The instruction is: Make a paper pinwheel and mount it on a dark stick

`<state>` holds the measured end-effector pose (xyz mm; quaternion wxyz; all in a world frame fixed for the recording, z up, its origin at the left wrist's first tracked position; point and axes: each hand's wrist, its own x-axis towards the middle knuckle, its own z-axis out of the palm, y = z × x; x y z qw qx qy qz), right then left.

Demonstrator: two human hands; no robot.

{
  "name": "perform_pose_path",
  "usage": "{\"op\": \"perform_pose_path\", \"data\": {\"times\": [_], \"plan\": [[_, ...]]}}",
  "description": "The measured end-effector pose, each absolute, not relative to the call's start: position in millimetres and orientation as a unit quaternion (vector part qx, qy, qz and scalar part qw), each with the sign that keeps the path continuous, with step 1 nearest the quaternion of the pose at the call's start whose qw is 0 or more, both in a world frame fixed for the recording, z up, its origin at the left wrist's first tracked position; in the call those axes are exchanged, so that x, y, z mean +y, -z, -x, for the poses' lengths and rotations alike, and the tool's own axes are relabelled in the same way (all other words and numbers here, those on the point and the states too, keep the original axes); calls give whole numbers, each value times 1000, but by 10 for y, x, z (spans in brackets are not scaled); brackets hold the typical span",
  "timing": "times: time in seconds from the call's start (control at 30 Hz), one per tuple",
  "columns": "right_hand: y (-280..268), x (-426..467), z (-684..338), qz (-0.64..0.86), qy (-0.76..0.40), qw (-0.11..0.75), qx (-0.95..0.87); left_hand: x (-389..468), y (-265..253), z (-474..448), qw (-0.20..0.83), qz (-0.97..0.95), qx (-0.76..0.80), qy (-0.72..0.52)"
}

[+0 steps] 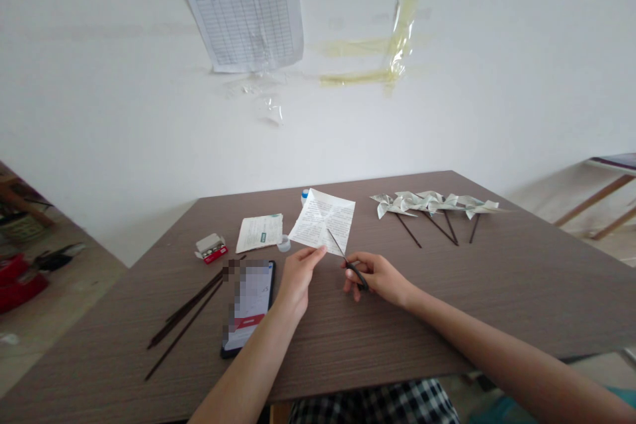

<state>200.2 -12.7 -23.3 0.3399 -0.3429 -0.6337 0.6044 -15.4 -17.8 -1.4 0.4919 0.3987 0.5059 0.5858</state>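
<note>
My left hand pinches the lower edge of a square sheet of printed paper, holding it up over the table. Crease lines cross near the middle of the sheet. In my right hand is a pair of scissors with black handles, my fingers in the loops. Its blades reach over the sheet's lower right part, the tip pointing toward the centre. Several paper pinwheels on dark sticks lie to the right of my hands.
On the brown table, a phone lies beside several dark sticks. Further back are a small red and white box, a stack of printed paper, a roll of clear tape and a blue-capped item. A white wall stands behind.
</note>
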Motion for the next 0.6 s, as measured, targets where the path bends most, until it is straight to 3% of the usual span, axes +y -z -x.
{"op": "perform_pose_path", "data": {"times": [0.6], "plan": [[230,-122,-2004,340,-611,345,-626,-180,17,161,501,-390,503,-587]]}}
